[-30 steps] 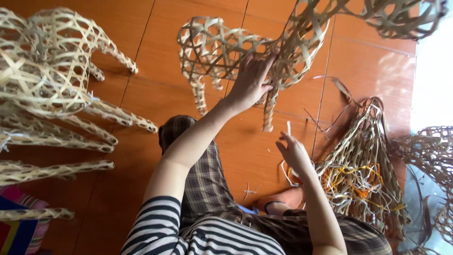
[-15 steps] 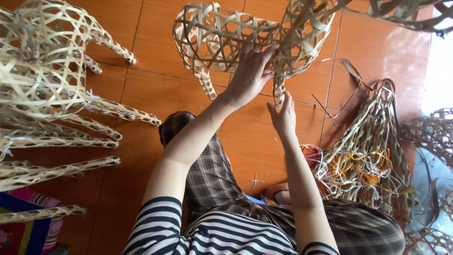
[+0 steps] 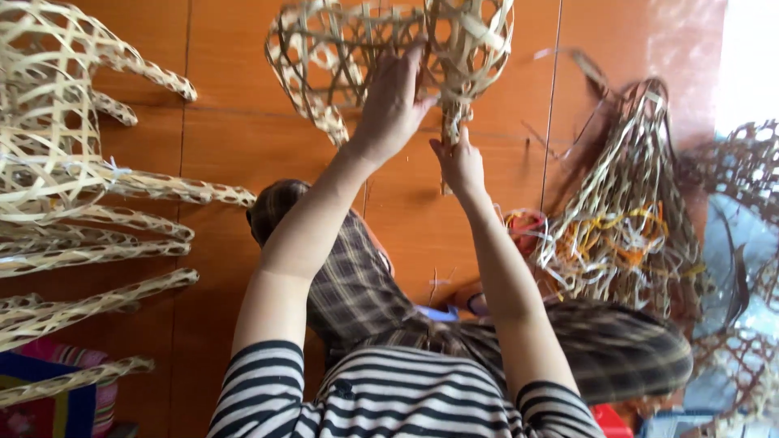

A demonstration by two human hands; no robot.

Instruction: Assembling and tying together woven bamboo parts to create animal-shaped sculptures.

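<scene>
- The left hand [image 3: 395, 101] has its fingers spread and pressed flat on the open-weave bamboo frame [image 3: 381, 57], gripping where its two rounded parts meet.
- The right hand [image 3: 459, 162] pinches the lower end of a woven leg [image 3: 451, 122] hanging from that frame, fingers drawn close around it.
- The frame is held up over the wooden floor [image 3: 227, 138], near its far edge at the top of the view, and hides the left fingertips in part.
- Right of the right forearm, a loose bundle of bamboo strips [image 3: 625, 211] lies on the floor, with coloured strips tangled in it.
- Along the floor's left edge stand finished woven pieces [image 3: 73, 162], their legs pointing toward the person's knee [image 3: 280, 207].
- A striped cloth [image 3: 57, 397] sits in the near left corner.
</scene>
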